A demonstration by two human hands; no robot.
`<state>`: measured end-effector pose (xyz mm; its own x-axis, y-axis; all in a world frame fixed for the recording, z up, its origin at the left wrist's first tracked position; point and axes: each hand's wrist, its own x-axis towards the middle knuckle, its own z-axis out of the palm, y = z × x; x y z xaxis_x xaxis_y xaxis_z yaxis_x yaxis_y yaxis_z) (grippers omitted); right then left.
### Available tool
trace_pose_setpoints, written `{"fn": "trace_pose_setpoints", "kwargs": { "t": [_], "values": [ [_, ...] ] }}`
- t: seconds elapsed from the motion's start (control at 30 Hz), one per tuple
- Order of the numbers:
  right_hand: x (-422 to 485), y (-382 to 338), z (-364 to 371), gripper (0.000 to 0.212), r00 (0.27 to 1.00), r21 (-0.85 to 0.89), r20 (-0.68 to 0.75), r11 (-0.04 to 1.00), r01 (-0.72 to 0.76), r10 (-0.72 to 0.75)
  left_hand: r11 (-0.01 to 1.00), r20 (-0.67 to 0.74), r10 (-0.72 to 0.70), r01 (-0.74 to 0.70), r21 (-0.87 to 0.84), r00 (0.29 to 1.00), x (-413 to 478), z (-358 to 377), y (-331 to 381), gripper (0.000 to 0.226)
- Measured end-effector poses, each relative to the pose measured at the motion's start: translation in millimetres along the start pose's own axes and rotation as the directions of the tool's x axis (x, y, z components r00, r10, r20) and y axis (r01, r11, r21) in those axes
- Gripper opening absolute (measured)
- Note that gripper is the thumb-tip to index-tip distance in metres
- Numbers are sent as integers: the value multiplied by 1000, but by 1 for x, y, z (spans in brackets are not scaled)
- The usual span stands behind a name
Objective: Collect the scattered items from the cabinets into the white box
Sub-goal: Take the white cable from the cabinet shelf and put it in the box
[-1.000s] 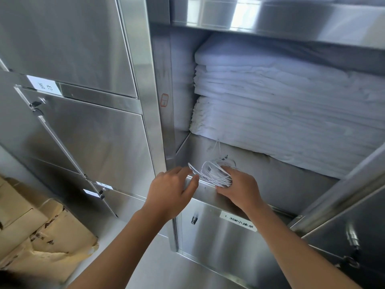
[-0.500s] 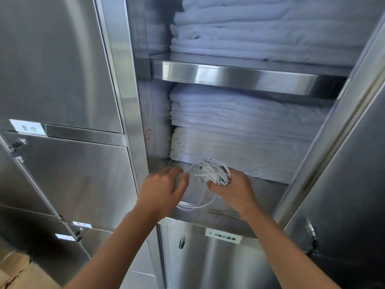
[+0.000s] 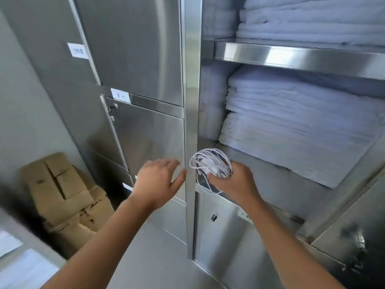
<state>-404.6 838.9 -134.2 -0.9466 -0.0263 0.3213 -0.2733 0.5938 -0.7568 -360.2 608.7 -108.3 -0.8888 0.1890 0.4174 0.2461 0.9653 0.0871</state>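
White cable coil [image 3: 208,161] is gripped in the right hand [image 3: 235,182], at the front edge of the open stainless cabinet [image 3: 191,101]. At its nine o'clock the left hand [image 3: 158,180] hangs open, fingers spread. Folded white linens [image 3: 291,132] fill the shelves at two o'clock, and cardboard boxes [image 3: 60,184] slump at eight. The door labels [image 3: 120,95] are too blurred to read.

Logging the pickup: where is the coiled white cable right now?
In the head view, the coiled white cable is held in the right hand at the open shelf's front edge, below the folded white linens and right of the steel cabinet post.
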Motion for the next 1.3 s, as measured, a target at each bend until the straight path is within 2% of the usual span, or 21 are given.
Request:
{"fn": "trace_pose_setpoints", "kwargs": {
  "t": [0.13, 0.27, 0.33, 0.43, 0.53, 0.67, 0.87, 1.0, 1.07, 1.17, 1.3],
  "values": [
    [-26, -32, 31, 26, 983, 120, 159, 990, 76, -95, 964, 43, -240, 232, 129, 970, -81, -30, -13, 50],
    [-75, -78, 77, 41, 908, 219, 357, 964, 149, -221, 866, 42, -464, 443, 232, 885, -183, -75, -21, 48],
    [-107, -113, 99, 38, 834, 285, 439, 932, 222, -333, 796, -19, -551, 532, 289, 834, -237, -105, -24, 51],
    [-163, -173, 125, 36, 685, 397, 538, 864, 308, -491, 664, -138, -667, 668, 336, 733, -316, -154, -25, 56],
    [-219, -226, 147, 39, 562, 475, 594, 815, 332, -575, 546, -259, -725, 762, 349, 638, -389, -196, -24, 46],
    [-291, -278, 167, 39, 429, 549, 646, 775, 314, -631, 439, -302, -784, 829, 347, 542, -471, -235, -20, 51],
    [-420, -337, 205, 31, 314, 600, 692, 760, 250, -650, 329, -311, -844, 879, 344, 437, -605, -270, -7, 46],
    [-507, -371, 236, 23, 207, 650, 696, 726, 226, -687, 192, -310, -900, 917, 351, 307, -692, -296, -1, 45],
    [-544, -390, 253, 26, 153, 662, 704, 718, 213, -694, 133, -342, -905, 933, 336, 252, -730, -307, 1, 43],
    [-591, -424, 282, 35, 53, 690, 699, 692, 212, -714, 5, -376, -917, 948, 317, 130, -780, -322, -3, 47],
    [-649, -468, 329, 36, -88, 744, 661, 635, 208, -746, -156, -405, -914, 942, 297, -24, -842, -333, -18, 54]
  ]
}}
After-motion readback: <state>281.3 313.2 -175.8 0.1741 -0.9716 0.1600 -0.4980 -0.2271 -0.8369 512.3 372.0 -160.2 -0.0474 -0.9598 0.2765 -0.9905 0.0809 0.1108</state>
